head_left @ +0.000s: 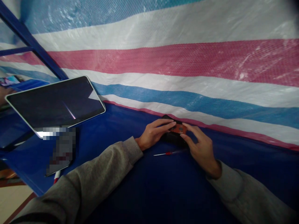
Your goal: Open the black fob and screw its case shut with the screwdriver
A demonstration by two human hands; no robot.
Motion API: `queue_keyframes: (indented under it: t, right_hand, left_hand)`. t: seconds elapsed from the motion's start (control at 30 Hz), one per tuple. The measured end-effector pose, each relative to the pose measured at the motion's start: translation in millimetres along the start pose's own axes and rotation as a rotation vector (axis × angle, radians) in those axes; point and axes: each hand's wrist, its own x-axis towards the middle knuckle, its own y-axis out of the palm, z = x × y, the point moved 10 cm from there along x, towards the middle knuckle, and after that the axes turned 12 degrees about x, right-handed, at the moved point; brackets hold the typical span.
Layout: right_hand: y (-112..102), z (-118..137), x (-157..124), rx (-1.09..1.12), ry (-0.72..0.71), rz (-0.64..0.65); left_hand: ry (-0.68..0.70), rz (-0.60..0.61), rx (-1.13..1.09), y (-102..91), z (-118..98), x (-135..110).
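Surroundings: at the far left corner of the tabletop (140, 189), a tablet (56, 102) with a dark, reflective screen leans back at an angle. Toward the near side of it is a dark item (63, 152), obscured by pixelation; a red-and-white marker (56, 176) shows partly at its lower end, beside the left sleeve (102, 171). These bound movement on the left. A screwdriver (167, 153) with a red collar lies just nearer than the work, its metal shaft pointing left; it stands in the way of the hands coming straight back.

Edges: a striped sheet (163, 59) rises along the far edge and limits reach beyond it. The left edge runs obliquely, with the floor (15, 199) visible past it. Room for moving extends nearward between the forearms.

Work: a small orange piece (179, 128) is held over a black casing (173, 137), close to the far edge. The right hand (202, 146) pinches the orange piece's right end between thumb and forefinger. The left hand (155, 132) has its fingers extended over the left part; its thumb is hidden, so whether it pinches cannot be told.
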Motion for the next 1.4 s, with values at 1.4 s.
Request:
queue_keyframes:
  t: [1.4]
  right_hand:
    - [-2.0,10.1,1.6,0.085,0.022,0.006]
  left_hand:
    - [-0.014,0.054,0.03,2.9,-2.5,0.2]
